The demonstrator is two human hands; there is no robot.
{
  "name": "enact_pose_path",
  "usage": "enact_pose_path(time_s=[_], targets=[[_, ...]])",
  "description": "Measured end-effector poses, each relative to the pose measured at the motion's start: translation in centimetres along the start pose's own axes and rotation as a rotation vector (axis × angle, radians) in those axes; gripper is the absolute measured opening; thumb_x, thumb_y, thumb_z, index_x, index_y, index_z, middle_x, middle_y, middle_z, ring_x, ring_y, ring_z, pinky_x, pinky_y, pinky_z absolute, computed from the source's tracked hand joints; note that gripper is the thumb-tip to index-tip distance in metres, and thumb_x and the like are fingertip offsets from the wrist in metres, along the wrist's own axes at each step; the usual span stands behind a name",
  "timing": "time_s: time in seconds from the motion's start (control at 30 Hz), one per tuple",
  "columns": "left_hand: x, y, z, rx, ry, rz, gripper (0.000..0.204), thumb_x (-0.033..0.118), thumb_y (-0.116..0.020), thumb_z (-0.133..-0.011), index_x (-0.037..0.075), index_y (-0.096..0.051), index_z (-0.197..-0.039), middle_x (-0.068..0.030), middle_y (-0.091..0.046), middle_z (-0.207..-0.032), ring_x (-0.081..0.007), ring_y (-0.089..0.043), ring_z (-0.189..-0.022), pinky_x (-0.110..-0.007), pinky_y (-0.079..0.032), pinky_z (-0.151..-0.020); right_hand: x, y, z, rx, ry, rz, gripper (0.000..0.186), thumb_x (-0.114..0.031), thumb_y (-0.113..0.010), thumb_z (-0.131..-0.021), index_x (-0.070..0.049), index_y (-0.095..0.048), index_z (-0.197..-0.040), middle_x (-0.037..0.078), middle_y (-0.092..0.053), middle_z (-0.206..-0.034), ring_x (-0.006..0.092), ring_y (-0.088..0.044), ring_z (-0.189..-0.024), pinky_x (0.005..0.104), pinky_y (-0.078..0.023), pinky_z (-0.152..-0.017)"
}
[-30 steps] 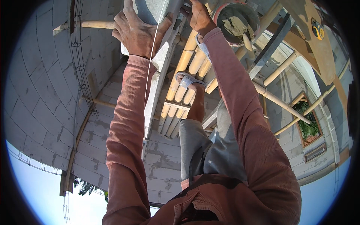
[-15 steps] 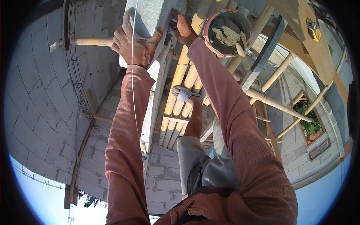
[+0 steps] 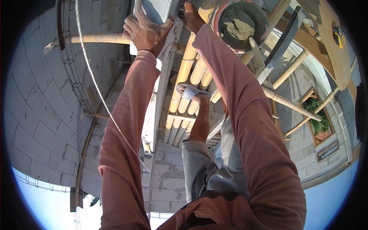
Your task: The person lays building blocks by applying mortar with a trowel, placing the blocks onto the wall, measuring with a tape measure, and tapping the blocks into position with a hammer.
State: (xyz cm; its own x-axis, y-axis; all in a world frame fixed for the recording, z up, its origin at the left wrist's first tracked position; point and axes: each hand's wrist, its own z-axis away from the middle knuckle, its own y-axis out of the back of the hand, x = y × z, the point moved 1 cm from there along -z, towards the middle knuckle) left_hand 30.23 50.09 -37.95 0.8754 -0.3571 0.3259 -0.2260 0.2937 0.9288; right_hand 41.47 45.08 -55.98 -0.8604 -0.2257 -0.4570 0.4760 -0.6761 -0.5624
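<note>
At the top edge, a light grey building block (image 3: 156, 8) lies along the top of a narrow block wall (image 3: 150, 124). Spread over its near end, my left hand (image 3: 147, 32) grips it, thumb to the right and fingers to the left. My right hand (image 3: 193, 18) is against the block's right side, its fingertips partly hidden. A white string (image 3: 94, 74) runs down across my left forearm. Just right of my right hand stands a bucket (image 3: 264, 25) of grey mortar (image 3: 239, 30), with a wooden handle (image 3: 256, 53) leaning at its rim.
My sandalled foot (image 3: 189, 92) stands on bamboo poles (image 3: 180, 82) below. A metal bar (image 3: 283, 42) and more bamboo (image 3: 293, 107) cross at right. A yellow tape measure (image 3: 338, 35) sits on a wooden board (image 3: 326, 23). Block walls (image 3: 42, 111) rise at left, with a steel rebar cage (image 3: 73, 73).
Both hands and the block appear higher in the picture. The string has swung left, away from my left hand, and now slants across the forearm.
</note>
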Motion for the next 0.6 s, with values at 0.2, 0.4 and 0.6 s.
enact_pose_path(time_s=[0.2,0.4,0.6], targets=[[-0.1,-1.3,-0.1,-0.036,0.032,-0.001,0.111,0.056,-0.081,-0.067,0.017,-0.024,-0.153,-0.0220,-0.042,-0.128,-0.0380,-0.034,-0.127,-0.054,-0.020,-0.111,0.7,0.0,-0.3,-0.003,0.038,0.042,0.070,-0.047,-0.048,-0.096,0.000,-0.037,-0.146,0.017,-0.040,-0.148,0.0323,-0.041,-0.133,0.0371,-0.031,-0.112],[-1.1,-2.6,0.6,-0.117,-0.003,-0.092,0.091,0.047,-0.067,-0.080,0.018,-0.021,-0.154,-0.0212,-0.035,-0.143,-0.0415,-0.036,-0.132,-0.059,-0.023,-0.111,1.1,0.2,0.1,-0.002,0.022,0.097,0.066,-0.040,-0.047,-0.096,0.001,-0.037,-0.146,0.019,-0.038,-0.149,0.0347,-0.037,-0.135,0.0399,-0.029,-0.114],[-4.2,-1.3,-0.2,-0.279,-0.178,-0.005,0.085,0.052,-0.061,-0.087,0.015,-0.023,-0.153,-0.0221,-0.032,-0.150,-0.0408,-0.033,-0.139,-0.055,-0.025,-0.113,1.6,0.2,0.1,-0.018,0.005,0.186,0.062,-0.033,-0.046,-0.096,0.002,-0.036,-0.146,0.021,-0.036,-0.149,0.0371,-0.034,-0.137,0.0426,-0.026,-0.115]])
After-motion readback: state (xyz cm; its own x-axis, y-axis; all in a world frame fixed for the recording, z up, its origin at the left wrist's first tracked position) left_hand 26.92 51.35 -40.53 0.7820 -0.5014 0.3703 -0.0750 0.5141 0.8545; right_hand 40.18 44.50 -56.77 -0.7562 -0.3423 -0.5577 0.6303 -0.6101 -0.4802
